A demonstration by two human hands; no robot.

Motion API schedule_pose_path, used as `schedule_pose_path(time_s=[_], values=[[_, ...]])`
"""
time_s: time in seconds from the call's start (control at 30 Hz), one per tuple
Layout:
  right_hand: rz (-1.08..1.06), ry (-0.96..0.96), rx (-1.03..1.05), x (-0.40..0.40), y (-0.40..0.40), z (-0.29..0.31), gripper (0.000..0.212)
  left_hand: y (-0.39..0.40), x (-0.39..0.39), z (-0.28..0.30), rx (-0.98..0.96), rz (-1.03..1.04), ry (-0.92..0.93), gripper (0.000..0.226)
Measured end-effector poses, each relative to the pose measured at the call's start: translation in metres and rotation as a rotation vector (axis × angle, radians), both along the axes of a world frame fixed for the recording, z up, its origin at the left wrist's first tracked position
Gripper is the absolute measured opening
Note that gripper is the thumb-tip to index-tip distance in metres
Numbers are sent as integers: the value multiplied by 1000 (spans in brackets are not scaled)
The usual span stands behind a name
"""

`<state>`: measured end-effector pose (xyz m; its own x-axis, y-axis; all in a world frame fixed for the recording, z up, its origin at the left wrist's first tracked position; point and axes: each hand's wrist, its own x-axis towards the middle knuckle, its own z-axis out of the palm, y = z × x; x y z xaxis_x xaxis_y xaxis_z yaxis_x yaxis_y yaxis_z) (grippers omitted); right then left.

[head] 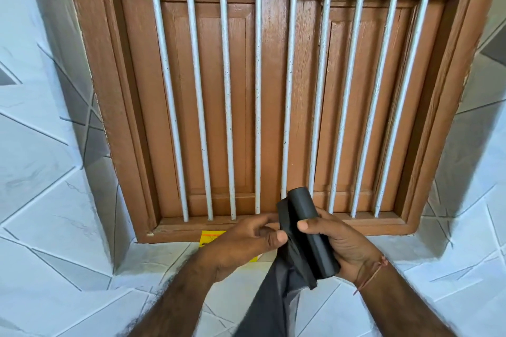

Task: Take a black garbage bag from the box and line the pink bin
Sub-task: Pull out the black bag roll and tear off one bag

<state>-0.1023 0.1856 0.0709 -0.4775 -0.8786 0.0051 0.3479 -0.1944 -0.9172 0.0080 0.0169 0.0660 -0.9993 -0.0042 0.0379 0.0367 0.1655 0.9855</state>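
Both hands grip the black plastic low in the frame, right of centre. Right hand (339,243) is wrapped around the roll of garbage bags (315,232), fingers behind and thumb pressed on the front, so it is closed firmly on the roll. Left hand (246,238) is closed in a pinch, thumb against fingers, on the loose sheet (284,279) that comes off the roll's left side and hangs down toward the bottom edge of the frame.

I judge the step in hand to be pulling one bag free. To do it well, the right hand should keep the roll from turning too freely, while the left hand draws the sheet out evenly until the tear line shows. I cannot see this line now, and black film hides it easily. The tear is best made with both thumbs close on each side of the line; a pull from far away may stretch or split the thin film.

Behind the left hand, a yellow box (210,236) lies on the tiled sill (95,268), mostly hidden. Farther, filling the upper frame, stands a brown wooden window (273,90) with white bars (227,104). The pink bin is not in view, so its place cannot be told.
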Motion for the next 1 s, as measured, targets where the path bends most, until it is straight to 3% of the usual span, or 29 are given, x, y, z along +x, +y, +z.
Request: schedule_pose_path(time_s=[0.17, 0.33, 0.43, 1.0], values=[[-39, -110, 2, -8, 11, -4, 55, -9, 2, 2, 67, 175, 91, 6], [-121, -161, 112, -12, 7, -20, 63, -22, 3, 13, 34, 185, 51, 20], [-156, -151, 155, -13, 2, -24, 55, -27, 3, 17, 59, 236, 56, 21], [-296, -66, 301, -27, 0, -38, 38, -75, 27, 30, -267, 404, 26, 21]])
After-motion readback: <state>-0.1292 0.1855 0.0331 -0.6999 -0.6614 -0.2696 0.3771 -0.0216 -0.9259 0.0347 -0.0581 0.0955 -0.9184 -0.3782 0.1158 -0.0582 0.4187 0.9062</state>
